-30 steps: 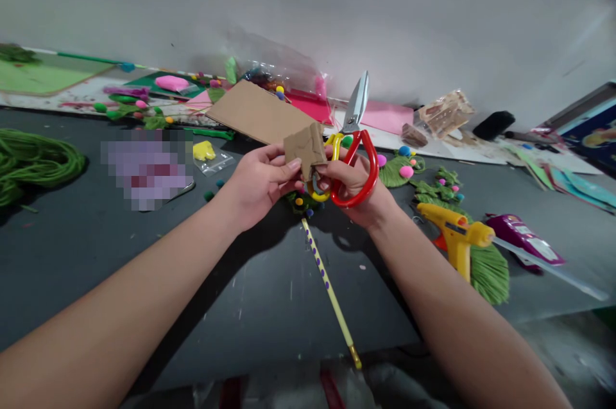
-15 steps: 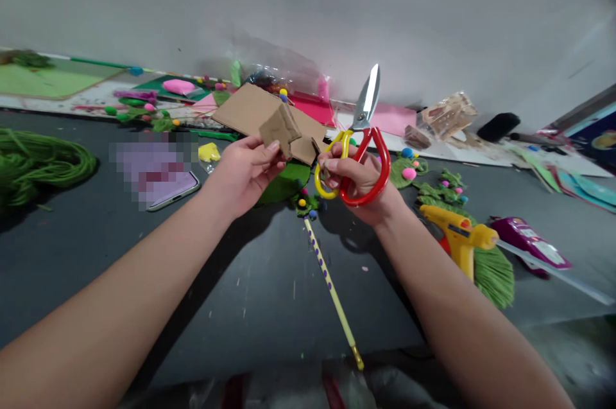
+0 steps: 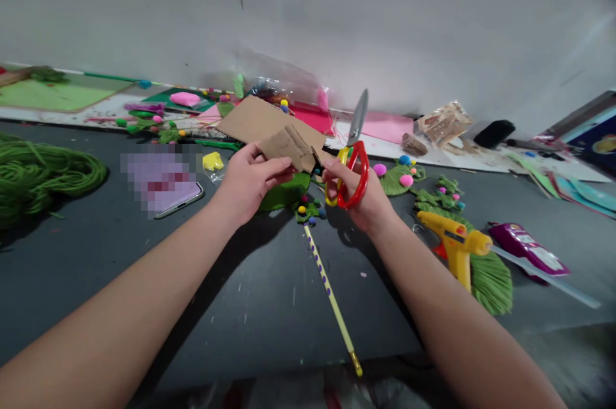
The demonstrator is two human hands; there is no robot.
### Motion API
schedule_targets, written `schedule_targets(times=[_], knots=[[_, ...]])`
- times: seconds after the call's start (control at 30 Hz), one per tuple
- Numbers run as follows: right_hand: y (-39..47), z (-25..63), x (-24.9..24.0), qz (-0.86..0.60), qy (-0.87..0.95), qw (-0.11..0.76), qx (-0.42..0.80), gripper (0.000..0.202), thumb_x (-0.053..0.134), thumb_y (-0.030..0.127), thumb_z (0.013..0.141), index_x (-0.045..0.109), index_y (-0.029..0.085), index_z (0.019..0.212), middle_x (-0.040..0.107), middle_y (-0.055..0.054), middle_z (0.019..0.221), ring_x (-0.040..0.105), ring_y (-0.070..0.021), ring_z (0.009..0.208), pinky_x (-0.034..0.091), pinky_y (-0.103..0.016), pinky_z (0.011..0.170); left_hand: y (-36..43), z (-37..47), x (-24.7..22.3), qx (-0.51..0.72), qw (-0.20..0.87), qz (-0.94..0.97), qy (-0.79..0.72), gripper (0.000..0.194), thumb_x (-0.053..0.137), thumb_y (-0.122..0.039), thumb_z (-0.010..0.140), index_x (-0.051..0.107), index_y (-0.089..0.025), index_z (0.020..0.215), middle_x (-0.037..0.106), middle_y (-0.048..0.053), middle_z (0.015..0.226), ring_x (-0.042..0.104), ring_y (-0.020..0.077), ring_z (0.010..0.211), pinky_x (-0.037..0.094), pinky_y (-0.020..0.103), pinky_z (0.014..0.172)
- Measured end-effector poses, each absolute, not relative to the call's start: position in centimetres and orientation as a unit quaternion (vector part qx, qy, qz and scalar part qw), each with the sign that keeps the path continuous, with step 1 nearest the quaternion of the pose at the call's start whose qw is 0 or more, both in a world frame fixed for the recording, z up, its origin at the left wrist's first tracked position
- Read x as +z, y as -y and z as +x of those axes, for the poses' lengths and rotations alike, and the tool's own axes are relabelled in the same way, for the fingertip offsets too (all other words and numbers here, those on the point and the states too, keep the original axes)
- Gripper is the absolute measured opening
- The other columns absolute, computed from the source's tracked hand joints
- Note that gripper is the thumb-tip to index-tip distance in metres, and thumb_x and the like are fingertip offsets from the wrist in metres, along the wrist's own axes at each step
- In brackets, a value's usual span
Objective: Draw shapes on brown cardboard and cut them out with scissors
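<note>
My left hand (image 3: 243, 187) pinches a small creased piece of brown cardboard (image 3: 285, 147) between thumb and fingers. The red-and-yellow-handled scissors (image 3: 357, 119) hang in my right hand (image 3: 366, 200), blades together and pointing up, away from the cardboard. Thumb and fingertips of that hand meet at the right edge of the small piece; whether they grip it is hard to make out. Below the hands lie a green leaf shape (image 3: 283, 196) and a cream pencil (image 3: 332, 293) with purple dots, topped with small pom-poms (image 3: 308, 211).
Behind the hands lies a larger cardboard sheet (image 3: 250, 119). On the right are a yellow glue gun (image 3: 457, 235), a purple packet (image 3: 527, 247) and green leaf pieces (image 3: 491, 280). Green yarn (image 3: 45, 171) and a phone (image 3: 180, 201) sit at left. A wall stands behind.
My right hand has moved left with the scissors, and its fingertips have come to the cardboard piece's right edge. The piece has turned flatter in my left hand. The view has shifted slightly.
</note>
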State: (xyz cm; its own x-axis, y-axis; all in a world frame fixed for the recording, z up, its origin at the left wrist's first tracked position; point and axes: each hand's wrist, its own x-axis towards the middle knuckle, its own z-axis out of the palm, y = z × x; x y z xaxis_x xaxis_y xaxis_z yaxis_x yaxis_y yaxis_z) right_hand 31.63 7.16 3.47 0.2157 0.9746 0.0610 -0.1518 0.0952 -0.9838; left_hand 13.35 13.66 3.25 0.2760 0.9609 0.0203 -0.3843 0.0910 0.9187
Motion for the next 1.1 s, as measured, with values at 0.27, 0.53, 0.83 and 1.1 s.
schedule_targets(times=[0.27, 0.53, 0.83, 1.1], knots=[[-6.7, 30.2, 3.5, -0.511, 0.401, 0.551, 0.523, 0.047, 0.078, 0.063, 0.078, 0.059, 0.02, 0.081, 0.05, 0.007, 0.054, 0.044, -0.0075, 0.04, 0.031, -0.021, 0.038, -14.1, 13.1, 3.4, 0.526, 0.658, 0.433, -0.32, 0.043, 0.088, -0.015, 0.064, 0.065, -0.019, 0.101, 0.078, 0.004, 0.096, 0.074, 0.0156, 0.076, 0.061, 0.027, 0.072], [-6.3, 30.0, 3.1, -0.545, 0.479, 0.474, 0.498, 0.054, 0.072, 0.069, 0.081, 0.049, 0.021, 0.076, 0.044, 0.007, 0.056, 0.038, -0.0068, 0.043, 0.03, -0.021, 0.04, -14.3, 12.6, 3.8, 0.541, 0.662, 0.416, -0.31, 0.04, 0.089, -0.022, 0.069, 0.069, -0.016, 0.104, 0.079, 0.007, 0.1, 0.076, 0.0165, 0.082, 0.06, 0.025, 0.074], [-5.4, 29.6, 3.7, -0.533, 0.56, 0.408, 0.486, 0.053, 0.063, 0.07, 0.089, 0.049, 0.02, 0.077, 0.039, 0.007, 0.06, 0.035, -0.0073, 0.051, 0.025, -0.024, 0.047, -14.4, 12.0, 4.9, 0.569, 0.654, 0.399, -0.298, 0.042, 0.086, -0.018, 0.07, 0.069, -0.014, 0.109, 0.078, 0.007, 0.099, 0.074, 0.0148, 0.08, 0.058, 0.023, 0.072], [-5.7, 29.8, 2.9, -0.51, 0.559, 0.417, 0.503, 0.053, 0.061, 0.072, 0.09, 0.049, 0.021, 0.079, 0.036, 0.008, 0.061, 0.032, -0.0071, 0.049, 0.022, -0.025, 0.046, -14.5, 12.2, 4.6, 0.565, 0.657, 0.4, -0.299, 0.039, 0.087, -0.017, 0.069, 0.069, -0.014, 0.103, 0.078, 0.007, 0.098, 0.074, 0.0155, 0.079, 0.058, 0.025, 0.073]])
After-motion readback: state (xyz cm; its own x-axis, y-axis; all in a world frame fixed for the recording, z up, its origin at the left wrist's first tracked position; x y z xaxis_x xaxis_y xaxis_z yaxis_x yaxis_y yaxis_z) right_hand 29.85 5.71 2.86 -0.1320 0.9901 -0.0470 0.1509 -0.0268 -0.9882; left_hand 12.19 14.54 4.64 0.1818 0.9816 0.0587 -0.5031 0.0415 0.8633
